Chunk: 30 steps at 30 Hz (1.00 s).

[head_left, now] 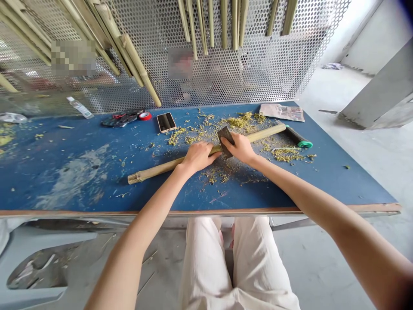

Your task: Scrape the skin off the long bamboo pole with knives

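Observation:
A long green-yellow bamboo pole (161, 167) lies slanted across the blue worktable (64, 172), its cut end at the lower left. My left hand (199, 157) is wrapped around the pole's middle. Just to the right, my right hand (241, 147) grips a dark metal blade (225, 141), probably a scraper, whose edge is pressed on the bamboo. Part of the blade and the pole beneath my hands are hidden. Bamboo shavings (209, 133) lie scattered around both hands.
Behind the pole lie a phone (166, 122), a red tape roll (145, 115), and a black-and-green cylindrical handle (298, 137). Several bamboo poles (142, 71) lean against a perforated metal screen (219, 64) beyond the table's back edge. My knees sit below its front edge.

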Tool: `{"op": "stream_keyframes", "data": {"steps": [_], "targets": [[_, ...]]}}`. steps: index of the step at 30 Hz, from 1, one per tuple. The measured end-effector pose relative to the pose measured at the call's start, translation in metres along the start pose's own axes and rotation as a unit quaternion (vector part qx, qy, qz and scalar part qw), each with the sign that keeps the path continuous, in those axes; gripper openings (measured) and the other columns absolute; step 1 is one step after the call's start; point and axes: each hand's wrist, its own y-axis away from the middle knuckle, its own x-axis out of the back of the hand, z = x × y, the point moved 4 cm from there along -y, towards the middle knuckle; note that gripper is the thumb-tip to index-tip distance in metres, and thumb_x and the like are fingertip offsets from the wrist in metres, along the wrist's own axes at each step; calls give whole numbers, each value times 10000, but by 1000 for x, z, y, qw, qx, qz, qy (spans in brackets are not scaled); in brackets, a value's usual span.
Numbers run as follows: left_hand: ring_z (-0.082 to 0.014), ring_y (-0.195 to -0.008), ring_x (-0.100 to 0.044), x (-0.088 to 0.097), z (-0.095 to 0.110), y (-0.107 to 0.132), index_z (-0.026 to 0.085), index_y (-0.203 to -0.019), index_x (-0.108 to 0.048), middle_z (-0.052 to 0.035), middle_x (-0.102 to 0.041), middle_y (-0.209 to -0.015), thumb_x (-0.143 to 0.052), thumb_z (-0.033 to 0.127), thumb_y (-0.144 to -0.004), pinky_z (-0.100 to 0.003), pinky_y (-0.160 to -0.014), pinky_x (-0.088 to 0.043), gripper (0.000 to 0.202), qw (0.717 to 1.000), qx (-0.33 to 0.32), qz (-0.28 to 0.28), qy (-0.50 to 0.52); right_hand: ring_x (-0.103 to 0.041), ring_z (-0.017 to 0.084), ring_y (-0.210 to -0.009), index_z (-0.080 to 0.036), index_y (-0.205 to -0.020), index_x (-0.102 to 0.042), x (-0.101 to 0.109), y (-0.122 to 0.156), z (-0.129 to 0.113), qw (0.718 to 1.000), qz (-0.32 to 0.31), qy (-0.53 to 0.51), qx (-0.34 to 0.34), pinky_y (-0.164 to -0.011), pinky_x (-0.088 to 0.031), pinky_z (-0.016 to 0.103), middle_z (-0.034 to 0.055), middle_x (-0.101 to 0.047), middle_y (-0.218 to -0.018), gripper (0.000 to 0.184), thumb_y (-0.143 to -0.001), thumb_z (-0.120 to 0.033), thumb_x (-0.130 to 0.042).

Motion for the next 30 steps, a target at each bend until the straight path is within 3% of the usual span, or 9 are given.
{"op": "stream_keyframes", "data": {"steps": [4,8,12,17,24,30], "targets": [[-297,-1029,-698,0,0,0,110,-1012,-719,-165,-752,-1039,-536,506,-1008,-367,-859,-491,436,1000,-2,2,1,-485,179,-588,-242,-719,-457,-1,0,0,1000,-20,15,10,-581,-321,305,35,-556,-643,291,-928,-440,-492],[-295,-1016,-697,-1,0,0,113,-1015,-719,-159,-752,-1028,-530,501,-1011,-366,-845,-491,431,1000,-6,3,1,-493,185,-599,-243,-734,-463,1,1,-2,1000,0,6,-6,-586,-322,307,40,-564,-657,284,-942,-437,-446],[-299,-1006,-696,-1,-1,0,114,-1018,-722,-159,-749,-1014,-552,496,-998,-372,-838,-494,419,1000,-11,7,3,-472,182,-580,-251,-692,-424,1,1,-4,999,-32,6,-13,-578,-316,309,34,-542,-634,286,-898,-434,-498],[-301,-999,-699,-1,-1,-1,112,-1015,-727,-164,-750,-1015,-534,490,-1007,-381,-848,-499,425,1000,-7,3,0,-488,185,-597,-252,-720,-413,1,2,-3,1000,-6,-1,-10,-580,-316,306,37,-561,-659,297,-933,-455,-456],[-298,-1015,-695,0,0,-1,115,-1028,-727,-161,-752,-1045,-519,504,-1009,-377,-854,-496,442,1000,-7,2,-9,-465,173,-591,-256,-702,-375,2,0,-3,1000,-17,8,-9,-585,-307,301,30,-552,-648,307,-921,-444,-477],[-296,-1010,-698,-2,-3,-1,125,-1034,-728,-156,-752,-1034,-511,523,-1007,-372,-850,-500,455,1000,-9,4,-5,-507,187,-609,-253,-720,-417,1,0,-4,1000,-24,10,-4,-585,-323,299,38,-580,-664,291,-931,-445,-473]]}}
